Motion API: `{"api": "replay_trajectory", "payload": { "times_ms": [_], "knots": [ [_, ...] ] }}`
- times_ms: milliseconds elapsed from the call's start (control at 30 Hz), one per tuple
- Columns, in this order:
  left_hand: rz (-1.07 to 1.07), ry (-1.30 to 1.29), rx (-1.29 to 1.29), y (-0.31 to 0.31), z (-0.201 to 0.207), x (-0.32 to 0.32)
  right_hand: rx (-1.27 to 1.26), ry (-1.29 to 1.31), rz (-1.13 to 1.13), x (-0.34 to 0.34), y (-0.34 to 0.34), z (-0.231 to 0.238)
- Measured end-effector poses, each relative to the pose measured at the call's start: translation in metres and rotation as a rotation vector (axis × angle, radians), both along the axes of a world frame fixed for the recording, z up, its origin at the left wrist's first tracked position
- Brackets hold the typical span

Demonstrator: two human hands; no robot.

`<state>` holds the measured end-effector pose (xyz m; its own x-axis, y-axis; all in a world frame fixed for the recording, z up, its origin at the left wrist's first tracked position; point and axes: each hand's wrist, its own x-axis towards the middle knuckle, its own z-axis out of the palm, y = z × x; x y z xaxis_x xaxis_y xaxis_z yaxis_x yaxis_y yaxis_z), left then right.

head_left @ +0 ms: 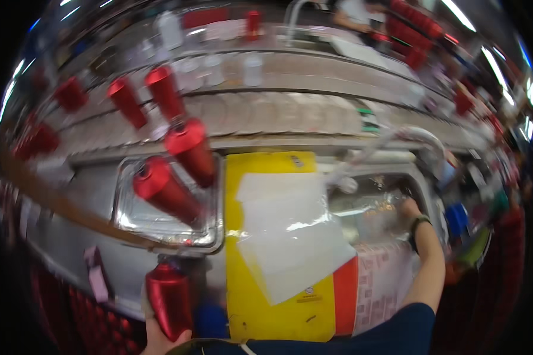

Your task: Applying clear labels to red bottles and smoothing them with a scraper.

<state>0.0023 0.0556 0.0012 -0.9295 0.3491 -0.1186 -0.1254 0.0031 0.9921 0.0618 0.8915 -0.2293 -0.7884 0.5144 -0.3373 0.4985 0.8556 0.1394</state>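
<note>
My left hand is wrapped round the lower part of a red metallic bottle near the front edge of the counter. My right hand, with a dark band on its wrist, reaches into the metal sink. Its fingers look curled at a clear, shiny plastic-like thing, but blur hides what they hold. Two more red bottles, one lying slanted over a metal tray and one behind it, are just beyond my left hand.
White sheets lie on a yellow board between the tray and the sink. A curved faucet arches over the sink. A pink-and-black object rests at the left. Behind are a conveyor, clear cups and another person.
</note>
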Motion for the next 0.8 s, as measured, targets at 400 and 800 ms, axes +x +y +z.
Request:
{"api": "replay_trajectory", "payload": {
  "times_ms": [400,800],
  "knots": [
    [-0.197,0.208,-0.428,-0.013,-0.001,-0.003,0.247,0.248,-0.344,-0.011,-0.107,0.151],
    [-0.060,0.333,-0.535,-0.029,-0.017,-0.004,0.405,0.466,-0.012,0.008,-0.162,0.277]
  ]
}}
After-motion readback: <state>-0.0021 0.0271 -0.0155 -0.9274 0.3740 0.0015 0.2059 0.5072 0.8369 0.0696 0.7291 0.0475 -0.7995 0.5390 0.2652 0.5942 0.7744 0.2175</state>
